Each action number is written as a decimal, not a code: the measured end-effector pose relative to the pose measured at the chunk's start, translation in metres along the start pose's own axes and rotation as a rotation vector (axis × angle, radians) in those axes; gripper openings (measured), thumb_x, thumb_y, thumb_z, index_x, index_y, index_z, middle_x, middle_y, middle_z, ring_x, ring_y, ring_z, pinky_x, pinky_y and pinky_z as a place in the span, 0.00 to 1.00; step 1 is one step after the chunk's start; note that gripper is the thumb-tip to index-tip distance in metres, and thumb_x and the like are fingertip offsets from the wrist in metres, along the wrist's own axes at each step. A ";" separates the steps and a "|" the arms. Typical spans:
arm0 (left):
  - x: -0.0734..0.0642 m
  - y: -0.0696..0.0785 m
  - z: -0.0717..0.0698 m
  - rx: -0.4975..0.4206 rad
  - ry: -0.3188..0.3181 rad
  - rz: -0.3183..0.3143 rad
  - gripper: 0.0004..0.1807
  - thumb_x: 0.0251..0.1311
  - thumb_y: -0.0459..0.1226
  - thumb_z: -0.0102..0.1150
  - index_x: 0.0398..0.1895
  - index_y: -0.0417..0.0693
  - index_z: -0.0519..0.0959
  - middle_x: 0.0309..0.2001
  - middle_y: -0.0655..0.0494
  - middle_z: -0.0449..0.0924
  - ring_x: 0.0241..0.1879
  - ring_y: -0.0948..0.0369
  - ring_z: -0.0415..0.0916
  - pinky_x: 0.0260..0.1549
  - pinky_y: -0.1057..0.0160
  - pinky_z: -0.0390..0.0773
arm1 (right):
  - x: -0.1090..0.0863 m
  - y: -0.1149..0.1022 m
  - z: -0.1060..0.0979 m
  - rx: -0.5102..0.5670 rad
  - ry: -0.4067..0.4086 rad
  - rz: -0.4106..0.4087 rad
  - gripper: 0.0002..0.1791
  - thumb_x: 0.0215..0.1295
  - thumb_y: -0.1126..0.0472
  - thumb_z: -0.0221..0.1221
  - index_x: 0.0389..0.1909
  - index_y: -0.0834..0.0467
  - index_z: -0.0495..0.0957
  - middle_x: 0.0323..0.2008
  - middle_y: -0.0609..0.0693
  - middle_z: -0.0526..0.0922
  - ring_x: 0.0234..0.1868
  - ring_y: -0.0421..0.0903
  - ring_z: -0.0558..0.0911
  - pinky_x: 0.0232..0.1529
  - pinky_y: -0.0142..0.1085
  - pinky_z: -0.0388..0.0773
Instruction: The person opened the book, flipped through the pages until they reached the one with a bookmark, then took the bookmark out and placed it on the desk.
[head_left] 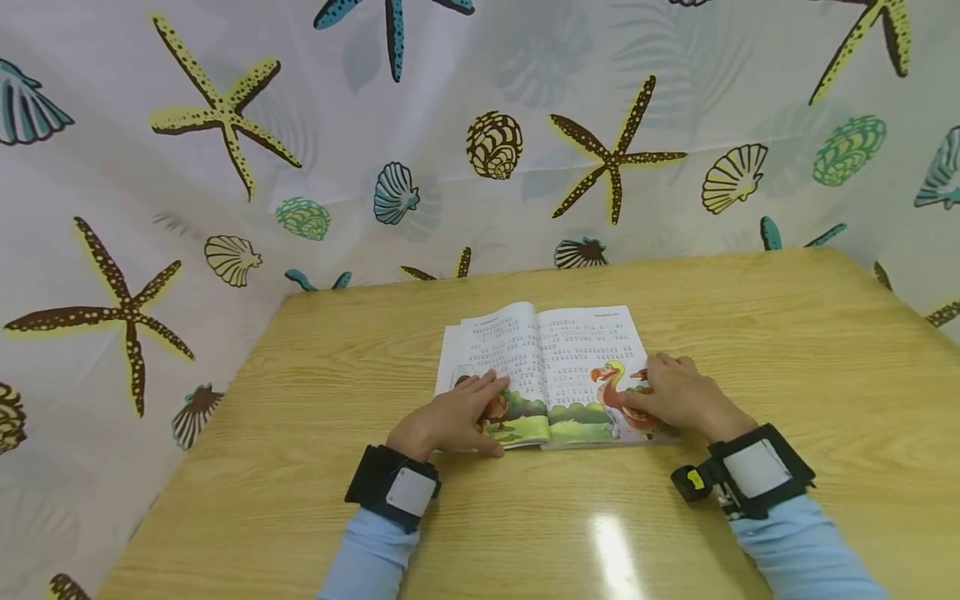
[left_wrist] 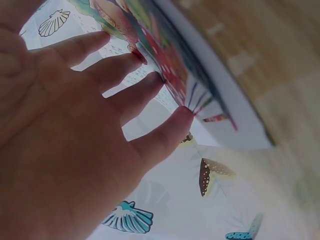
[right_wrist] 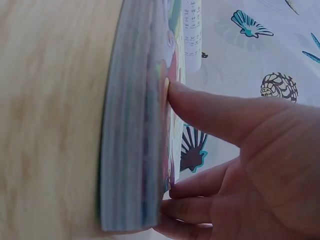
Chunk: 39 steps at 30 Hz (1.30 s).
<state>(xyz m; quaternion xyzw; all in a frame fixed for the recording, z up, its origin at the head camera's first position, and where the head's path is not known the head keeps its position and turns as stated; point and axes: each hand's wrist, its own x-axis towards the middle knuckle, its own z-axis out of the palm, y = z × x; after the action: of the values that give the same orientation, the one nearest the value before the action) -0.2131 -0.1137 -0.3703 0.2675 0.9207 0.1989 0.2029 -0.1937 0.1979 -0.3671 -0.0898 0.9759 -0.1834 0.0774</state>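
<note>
Left hand [head_left: 453, 421]: fingers spread wide and nearly straight, tips resting on the left page of the open book [head_left: 573, 350], thumb near its lower edge, back of the hand upward. Right hand [head_left: 686, 396]: thumb laid on the right page over a printed bird [head_left: 615, 392], remaining fingers bent at the outer edge, gripping that side; how far they reach beneath cannot be told. The book lies open on the wooden table [head_left: 495, 525], between the hands. Wrists carry black bands, left [head_left: 393, 487] and right [head_left: 761, 471], the right fitted with a small black device [head_left: 693, 482]. Forearms in light blue sleeves [head_left: 371, 550] slant inward from the near side. Beyond the table hangs shell-and-starfish cloth [head_left: 450, 83]
</note>
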 end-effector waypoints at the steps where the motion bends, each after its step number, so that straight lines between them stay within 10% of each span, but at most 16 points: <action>1: 0.001 0.000 0.000 0.007 -0.001 0.000 0.52 0.57 0.39 0.75 0.81 0.44 0.54 0.80 0.43 0.47 0.79 0.48 0.43 0.75 0.47 0.50 | 0.000 0.001 0.000 0.005 0.000 0.002 0.26 0.69 0.46 0.62 0.36 0.68 0.70 0.36 0.60 0.72 0.45 0.65 0.69 0.32 0.48 0.72; 9: 0.002 0.000 0.000 0.038 0.005 0.002 0.52 0.57 0.41 0.75 0.80 0.45 0.55 0.80 0.44 0.48 0.79 0.48 0.43 0.75 0.46 0.49 | 0.000 0.004 0.000 0.108 0.042 -0.014 0.23 0.67 0.54 0.66 0.39 0.71 0.70 0.27 0.56 0.70 0.28 0.52 0.71 0.24 0.37 0.65; 21: 0.001 0.000 0.001 0.050 0.006 -0.006 0.52 0.57 0.42 0.75 0.81 0.46 0.55 0.80 0.44 0.48 0.78 0.45 0.44 0.74 0.42 0.50 | -0.001 -0.004 0.002 0.160 0.480 -0.062 0.08 0.65 0.68 0.65 0.29 0.68 0.77 0.22 0.55 0.78 0.20 0.46 0.72 0.17 0.34 0.64; 35: 0.002 -0.002 0.001 0.023 0.011 0.004 0.52 0.57 0.40 0.75 0.81 0.45 0.55 0.80 0.43 0.47 0.79 0.45 0.42 0.74 0.44 0.49 | 0.000 0.001 0.003 -0.024 0.517 -0.118 0.12 0.68 0.64 0.61 0.37 0.72 0.85 0.13 0.46 0.67 0.14 0.41 0.66 0.14 0.32 0.57; 39: 0.002 -0.003 0.002 0.015 0.001 -0.002 0.51 0.58 0.40 0.74 0.81 0.46 0.54 0.80 0.44 0.46 0.79 0.45 0.41 0.74 0.43 0.49 | 0.000 -0.001 0.000 0.098 0.423 -0.160 0.18 0.75 0.59 0.56 0.37 0.72 0.84 0.20 0.53 0.76 0.22 0.48 0.75 0.20 0.37 0.69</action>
<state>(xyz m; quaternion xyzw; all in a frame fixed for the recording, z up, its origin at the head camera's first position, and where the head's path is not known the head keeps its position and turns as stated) -0.2150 -0.1137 -0.3739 0.2678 0.9225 0.1919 0.2009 -0.1932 0.1971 -0.3671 -0.1226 0.9500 -0.2509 -0.1396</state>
